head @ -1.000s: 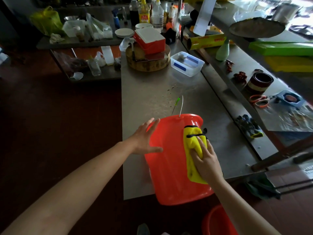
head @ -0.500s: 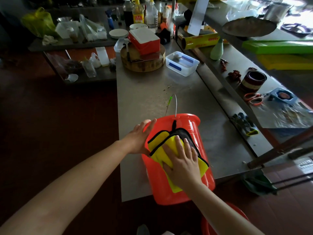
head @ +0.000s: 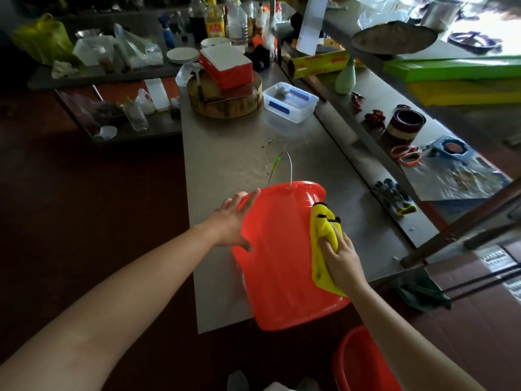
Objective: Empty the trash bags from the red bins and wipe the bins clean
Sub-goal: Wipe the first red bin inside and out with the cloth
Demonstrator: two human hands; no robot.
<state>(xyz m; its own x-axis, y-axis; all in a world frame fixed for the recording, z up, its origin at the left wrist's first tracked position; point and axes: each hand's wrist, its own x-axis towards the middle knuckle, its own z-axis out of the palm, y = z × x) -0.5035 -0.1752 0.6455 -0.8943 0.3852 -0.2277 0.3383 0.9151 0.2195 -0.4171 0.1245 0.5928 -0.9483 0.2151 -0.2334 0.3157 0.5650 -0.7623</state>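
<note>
Left hand (head: pixel 231 221) spread flat, bracing bin (head: pixel 282 263); right hand (head: pixel 339 259) flat, pressing cloth (head: pixel 324 225). Bin overhangs desk (head: pixel 225 153) edge below your right hand: hard wipe could topple it.

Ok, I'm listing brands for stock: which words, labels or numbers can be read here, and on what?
None can be read.
Red label on the yellow oil bottle: too blurred.
Red print on the yellow wrap box: too blurred.
Blue tape on the clear tub: no writing shows.

Bin (head: pixel 282 266) at near edge of table (head: pixel 225 153), left hand (head: pixel 229 224) on its left, cloth (head: pixel 324 230) under right hand (head: pixel 341 259) on its right
</note>
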